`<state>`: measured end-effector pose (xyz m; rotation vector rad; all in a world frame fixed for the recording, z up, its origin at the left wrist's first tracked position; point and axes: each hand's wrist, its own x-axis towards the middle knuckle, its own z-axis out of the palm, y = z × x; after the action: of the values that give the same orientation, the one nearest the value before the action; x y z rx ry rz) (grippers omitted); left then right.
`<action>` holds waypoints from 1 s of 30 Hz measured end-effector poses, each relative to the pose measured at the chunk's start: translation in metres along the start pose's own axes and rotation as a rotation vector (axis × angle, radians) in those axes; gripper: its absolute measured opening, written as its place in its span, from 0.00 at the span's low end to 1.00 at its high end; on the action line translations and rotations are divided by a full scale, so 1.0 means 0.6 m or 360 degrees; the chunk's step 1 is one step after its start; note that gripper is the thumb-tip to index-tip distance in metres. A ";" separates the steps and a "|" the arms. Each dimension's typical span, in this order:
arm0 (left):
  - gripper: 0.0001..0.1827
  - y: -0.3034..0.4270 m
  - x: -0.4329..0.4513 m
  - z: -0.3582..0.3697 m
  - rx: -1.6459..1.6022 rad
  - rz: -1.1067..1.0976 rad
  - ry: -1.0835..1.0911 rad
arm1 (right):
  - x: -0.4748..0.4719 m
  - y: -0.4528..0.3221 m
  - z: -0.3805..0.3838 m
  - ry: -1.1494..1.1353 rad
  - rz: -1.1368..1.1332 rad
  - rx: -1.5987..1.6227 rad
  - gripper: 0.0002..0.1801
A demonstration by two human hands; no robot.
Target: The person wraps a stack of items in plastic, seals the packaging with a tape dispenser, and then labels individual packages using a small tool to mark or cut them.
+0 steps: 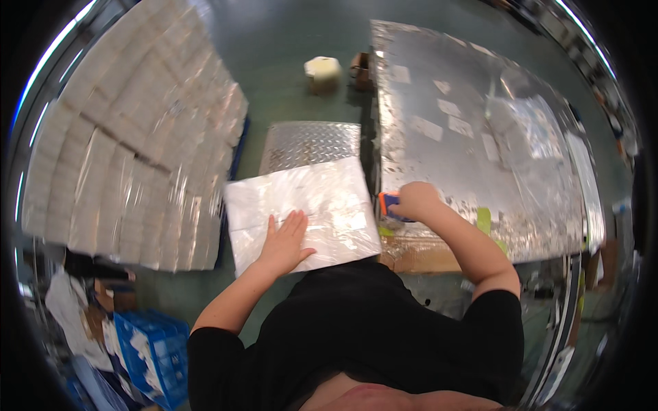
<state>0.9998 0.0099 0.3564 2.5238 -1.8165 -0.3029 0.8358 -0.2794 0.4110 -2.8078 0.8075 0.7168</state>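
My left hand (285,244) lies flat on a white package (329,195) wrapped in clear, shiny plastic film, its fingers spread. The package sits tilted in front of my body and covers the near part of a diamond-plate metal surface (313,141). To the right, my right hand (420,202) is closed around a dark blue and orange hand-held tool (389,205); its exact kind cannot be made out. That hand is over the near left edge of a worn, metal-topped table (437,159), close to the package's right side.
A tall stack of film-wrapped white packages (149,133) stands on the left. On the table lie paper labels (426,127), clear plastic film (540,128) and yellow-green tape (483,221). A cardboard box (361,71) and a pale-topped stool (323,69) are beyond. Behind left is a blue crate (154,354).
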 end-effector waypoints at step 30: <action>0.04 -0.295 -0.150 -0.034 -0.2349 -0.1329 0.1522 | 0.061 -0.430 -0.116 -0.0072 -0.1160 0.1067 0.24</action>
<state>1.1415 0.1500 0.3673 1.5390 0.0525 -0.2084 1.0284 -0.0956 0.4538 -2.1943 -0.0375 0.2973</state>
